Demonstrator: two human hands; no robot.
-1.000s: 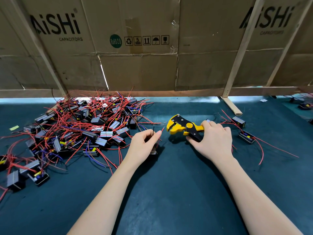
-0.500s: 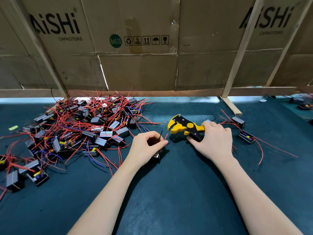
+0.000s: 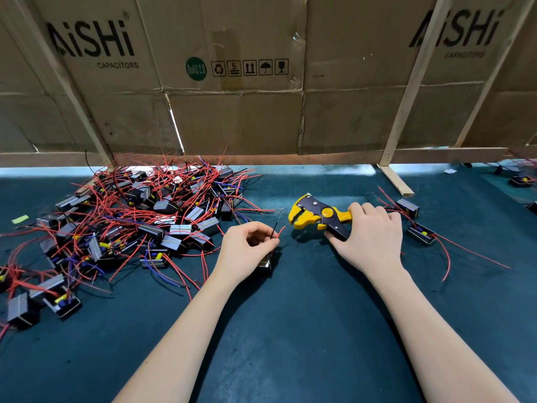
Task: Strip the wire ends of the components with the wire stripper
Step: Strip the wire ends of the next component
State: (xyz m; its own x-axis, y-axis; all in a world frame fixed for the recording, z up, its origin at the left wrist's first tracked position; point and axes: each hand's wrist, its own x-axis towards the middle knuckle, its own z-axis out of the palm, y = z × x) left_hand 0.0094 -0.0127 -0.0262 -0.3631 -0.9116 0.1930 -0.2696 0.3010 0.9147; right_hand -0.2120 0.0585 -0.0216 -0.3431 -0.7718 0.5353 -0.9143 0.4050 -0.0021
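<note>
My left hand (image 3: 247,251) hides most of the small grey metal part (image 3: 266,264) I am holding. Only one corner of it peeks out under my palm, down on the dark green counter (image 3: 290,330). I cannot see how the wires join the part.

My left grip is pinching two thin wires between thumb and fingertips: a black wire (image 3: 273,229) and a red wire (image 3: 281,231). Both short ends stick up past my fingers. The red one bends toward the yellow and black wire stripper (image 3: 318,216). The tips are too small for me to tell if they are bare.

My right hand (image 3: 370,237) is curled around the handles of the stripper, so the handles are mostly hidden. Its head lies to the right of the wire ends, near them but not touching, and its mouth points at them. I cannot tell how wide its mouth stands.

To my left sits a big messy pile of grey parts with red, blue and black wires (image 3: 130,228). Many of them are buried. Two more grey parts with red wires (image 3: 421,234) lie just past my right hand. A brown cardboard wall (image 3: 232,117) stands behind the counter.
</note>
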